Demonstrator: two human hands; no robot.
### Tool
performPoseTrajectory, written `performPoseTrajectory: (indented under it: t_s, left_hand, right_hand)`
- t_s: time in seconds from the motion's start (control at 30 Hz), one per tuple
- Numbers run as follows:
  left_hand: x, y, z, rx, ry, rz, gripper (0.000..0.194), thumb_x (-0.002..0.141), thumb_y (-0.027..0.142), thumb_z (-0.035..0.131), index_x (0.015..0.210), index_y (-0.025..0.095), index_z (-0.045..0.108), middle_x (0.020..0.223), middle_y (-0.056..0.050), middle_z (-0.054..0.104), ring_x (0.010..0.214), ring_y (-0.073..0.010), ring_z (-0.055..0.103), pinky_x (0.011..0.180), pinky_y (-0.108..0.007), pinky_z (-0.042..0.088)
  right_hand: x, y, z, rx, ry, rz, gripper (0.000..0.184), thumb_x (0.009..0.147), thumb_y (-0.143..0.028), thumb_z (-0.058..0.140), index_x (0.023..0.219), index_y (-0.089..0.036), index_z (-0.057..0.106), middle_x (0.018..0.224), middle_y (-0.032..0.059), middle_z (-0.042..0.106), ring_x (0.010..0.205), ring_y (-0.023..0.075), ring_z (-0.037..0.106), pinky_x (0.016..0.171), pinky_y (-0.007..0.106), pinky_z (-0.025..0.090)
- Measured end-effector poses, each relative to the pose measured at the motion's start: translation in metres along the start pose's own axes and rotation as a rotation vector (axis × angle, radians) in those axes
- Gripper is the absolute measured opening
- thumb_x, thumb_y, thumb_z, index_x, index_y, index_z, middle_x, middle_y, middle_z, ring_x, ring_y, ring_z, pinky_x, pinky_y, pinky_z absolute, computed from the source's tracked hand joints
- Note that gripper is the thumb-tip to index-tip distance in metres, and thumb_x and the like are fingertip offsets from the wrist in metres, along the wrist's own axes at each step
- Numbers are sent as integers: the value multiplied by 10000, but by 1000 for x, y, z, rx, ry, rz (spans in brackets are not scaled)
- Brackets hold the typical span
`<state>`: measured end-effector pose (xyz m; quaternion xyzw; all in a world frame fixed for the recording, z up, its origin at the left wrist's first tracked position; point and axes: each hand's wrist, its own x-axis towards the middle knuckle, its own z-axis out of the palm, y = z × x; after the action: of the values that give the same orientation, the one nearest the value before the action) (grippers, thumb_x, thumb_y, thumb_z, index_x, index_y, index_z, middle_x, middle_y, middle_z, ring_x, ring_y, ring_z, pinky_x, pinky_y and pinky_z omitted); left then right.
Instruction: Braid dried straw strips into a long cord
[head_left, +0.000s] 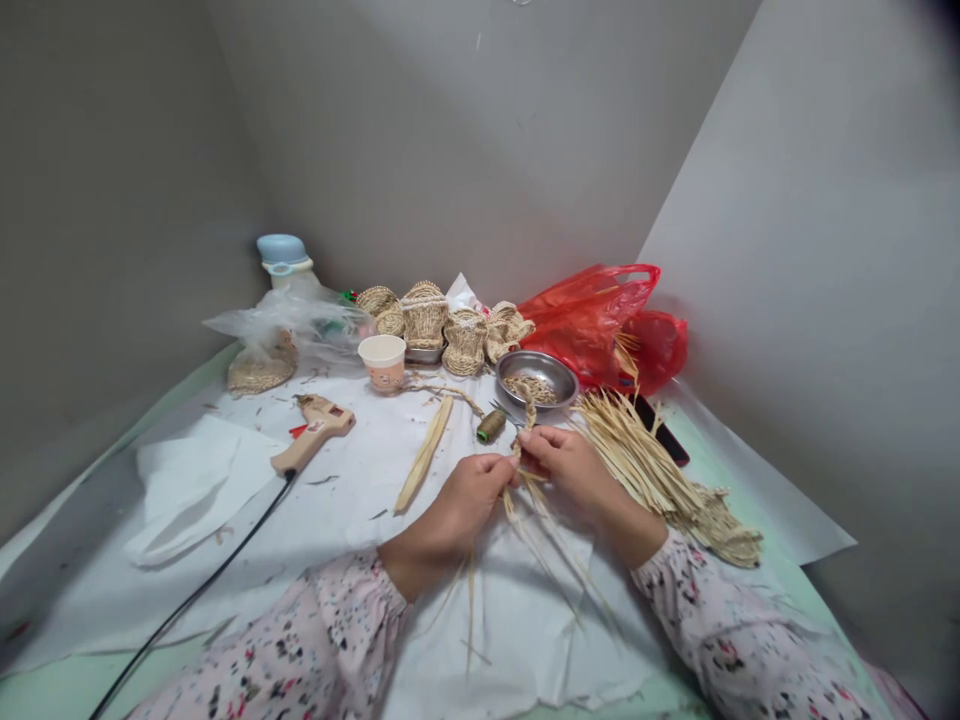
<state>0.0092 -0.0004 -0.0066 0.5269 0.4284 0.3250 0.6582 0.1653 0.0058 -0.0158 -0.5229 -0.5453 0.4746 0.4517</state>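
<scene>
A braid of pale straw (pixel 529 408) rises between my two hands, with loose straw strands hanging down below them toward me. My left hand (pixel 474 492) is closed, thumb and forefinger pinching the strands at the braid's lower end. Close against it, my right hand (pixel 570 462) also pinches the braid, a little higher up. The exact spot where the strands cross is partly hidden by the fingers. Just beyond the hands lie a spool of olive thread (pixel 491 426) and what looks like part of a pair of scissors. A flat straw strip (pixel 424 456) rests to the left.
A metal bowl (pixel 537 378) with straw bits stands beyond the hands. On the right lies a straw bundle (pixel 645 455) beside a dark phone (pixel 661 430). A glue gun (pixel 315 432) with a black cord, a paper cup (pixel 383 362), woven straw pieces (pixel 425 315) and a red bag (pixel 585 315) surround them.
</scene>
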Motion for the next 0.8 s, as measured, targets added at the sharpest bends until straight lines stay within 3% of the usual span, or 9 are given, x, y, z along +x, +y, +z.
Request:
performPoseTrajectory:
  t_s: [0.2,0.33,0.5,0.6,0.67,0.8]
  left_hand:
    - [2,-1,-5,15,-155,64,329,764,469,553,647,162,541,492,71,349,440,-67,230,437,-224,145]
    - [4,-1,-8,-14,-133,63,315,793,445,531,654,163,551,450,78,322,411,-66,224,430,-228,139]
    - [7,-1,-11,-43,-66,74,300,806,419,520,697,149,594,545,25,529,407,-61,273,426,-219,184]
    - [8,0,-13,-6,-25,67,283,788,407,543,698,146,605,511,32,520,397,-64,269,418,-215,179]
    - [8,-1,-14,15,-26,72,297,782,417,548,681,144,607,488,39,498,395,-64,258,414,-213,172]
    - [9,-5,-16,4,-112,52,357,788,464,532,680,135,623,466,50,439,400,-62,216,407,-219,135]
  right_hand:
    - [7,4,2,302,-188,238,338,753,-449,617,629,-144,541,534,-23,506,456,72,405,458,207,289]
    - [0,1,6,361,-186,178,357,793,-496,559,711,-149,558,611,-3,559,516,90,469,508,215,353]
    - [-9,-6,6,234,-298,42,299,789,-433,596,814,-137,615,691,6,586,616,101,513,605,233,394]
    - [-8,-2,3,168,-307,53,285,764,-379,629,903,-131,642,682,-2,590,591,91,507,607,237,403]
    - [-6,2,1,126,-272,63,262,760,-369,622,862,-128,650,616,-17,573,533,80,485,563,226,393]
    - [-3,6,0,24,-200,64,215,753,-359,609,757,-144,625,540,-35,549,473,78,461,505,216,371]
